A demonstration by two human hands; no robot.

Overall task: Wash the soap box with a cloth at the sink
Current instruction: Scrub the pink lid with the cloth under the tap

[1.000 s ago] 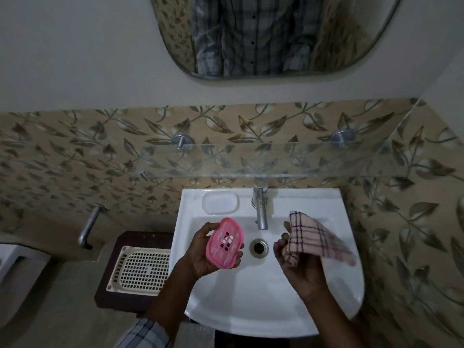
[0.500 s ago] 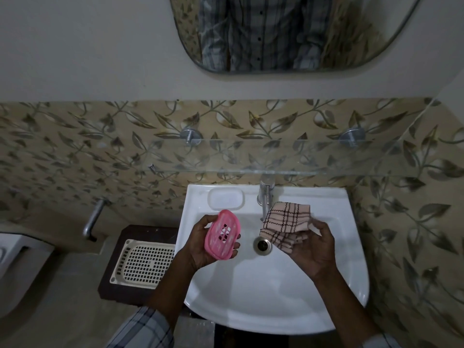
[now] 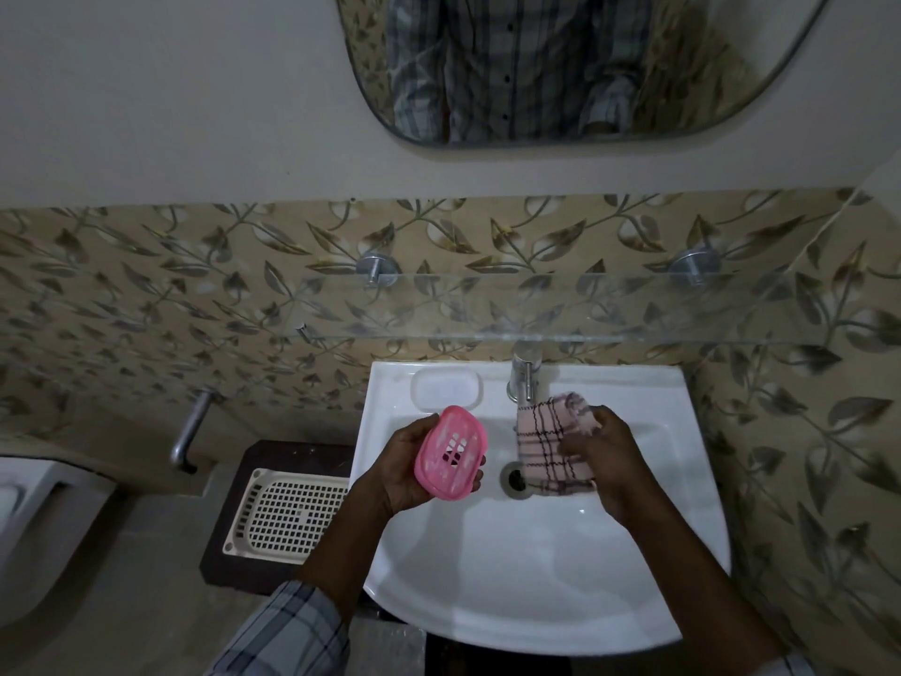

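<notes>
Left hand point(image 3: 404, 468) clasped the pink soap box point(image 3: 451, 453), fingers curled behind it, slotted face tilted toward the camera, above the left half of the white sink point(image 3: 536, 578). Right hand point(image 3: 604, 451) pinched the checked cloth point(image 3: 548, 444), bunched, just beside the tap point(image 3: 522, 378) and hanging over the drain point(image 3: 514, 480); the cloth hid part of the spout. Box and cloth were apart, not touching. Moulded soap recess point(image 3: 446, 390) lay on the sink rim behind the box. Glass shelf point(image 3: 487, 309) ran above the tap, overlapping its top. Cream perforated tray point(image 3: 287, 509) sat on a dark stand point(image 3: 292, 453) left of the sink. Mirror point(image 3: 585, 65) above reflected a plaid shirt.
</notes>
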